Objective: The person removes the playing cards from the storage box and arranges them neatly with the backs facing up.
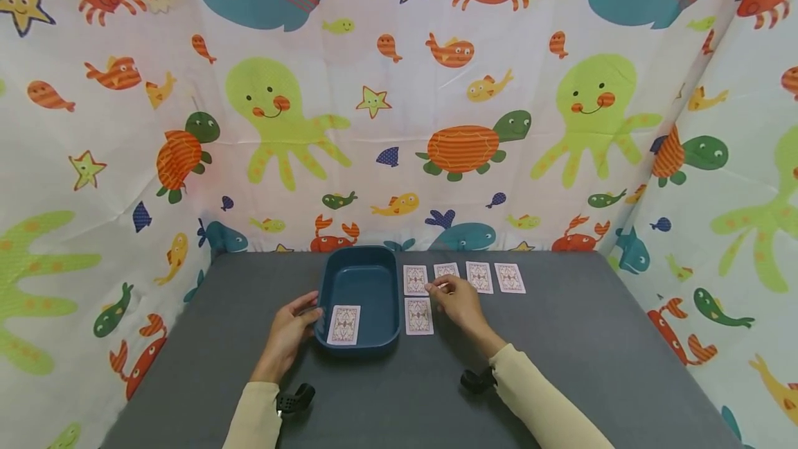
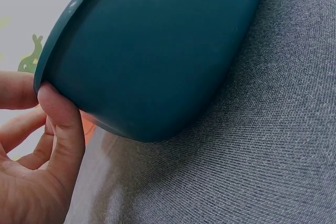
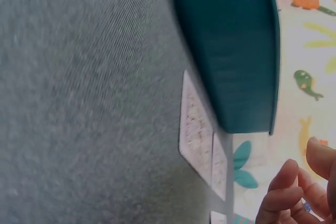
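My left hand grips the left rim of a dark teal tray, its thumb on the rim in the left wrist view. Inside the tray, at the front left, lies a patterned playing card, back up. To the tray's right, a row of several face-down playing cards runs along the table, with a single playing card in front of the row's left end. My right hand is over the row, partly covering its second card. In the right wrist view its fingers are loosely bent, thumb apart, with nothing between them.
The dark grey cloth-covered table ends at the back against a curtain printed with sea animals, which also stands at both sides. A black wrist strap is on the left wrist, another black strap on the right.
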Action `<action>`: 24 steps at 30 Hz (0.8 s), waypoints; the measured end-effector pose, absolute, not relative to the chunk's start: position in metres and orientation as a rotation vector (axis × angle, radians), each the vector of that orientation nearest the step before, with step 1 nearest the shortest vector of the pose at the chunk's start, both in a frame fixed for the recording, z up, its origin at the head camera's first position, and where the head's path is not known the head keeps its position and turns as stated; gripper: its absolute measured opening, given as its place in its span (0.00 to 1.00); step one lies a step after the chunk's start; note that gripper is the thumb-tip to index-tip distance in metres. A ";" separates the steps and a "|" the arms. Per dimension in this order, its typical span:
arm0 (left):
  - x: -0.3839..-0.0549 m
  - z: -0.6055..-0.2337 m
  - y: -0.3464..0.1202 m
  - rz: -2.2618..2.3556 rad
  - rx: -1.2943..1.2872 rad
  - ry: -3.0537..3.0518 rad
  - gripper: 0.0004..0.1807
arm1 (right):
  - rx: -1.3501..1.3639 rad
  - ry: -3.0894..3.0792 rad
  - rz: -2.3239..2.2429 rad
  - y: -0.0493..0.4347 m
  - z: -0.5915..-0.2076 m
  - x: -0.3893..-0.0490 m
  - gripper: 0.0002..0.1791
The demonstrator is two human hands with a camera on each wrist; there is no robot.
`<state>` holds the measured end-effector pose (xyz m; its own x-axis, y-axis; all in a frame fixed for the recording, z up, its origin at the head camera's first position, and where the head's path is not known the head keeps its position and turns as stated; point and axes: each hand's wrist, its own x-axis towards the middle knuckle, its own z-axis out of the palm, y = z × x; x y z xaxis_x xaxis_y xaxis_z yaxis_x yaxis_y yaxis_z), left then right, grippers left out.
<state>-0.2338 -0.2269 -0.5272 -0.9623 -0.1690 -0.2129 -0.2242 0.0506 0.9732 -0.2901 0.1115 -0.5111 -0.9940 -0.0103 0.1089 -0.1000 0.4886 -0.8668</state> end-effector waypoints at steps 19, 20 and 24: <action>-0.234 -0.529 -0.226 2.098 -0.413 2.251 0.24 | 0.176 -2.548 1.660 0.106 -0.477 -0.259 0.09; -0.234 -0.530 -0.226 2.098 -0.412 2.250 0.24 | 0.190 -2.541 1.660 0.105 -0.476 -0.258 0.08; -0.234 -0.530 -0.226 2.102 -0.403 2.246 0.24 | 0.245 -2.503 1.695 0.100 -0.468 -0.253 0.08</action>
<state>-0.2335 -0.2261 -0.5302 -0.9656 -0.1613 -0.2041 -0.2143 0.0486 0.9755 -0.2535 0.1004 -0.4683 -0.9811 -0.0719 0.1796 -0.1934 0.3641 -0.9110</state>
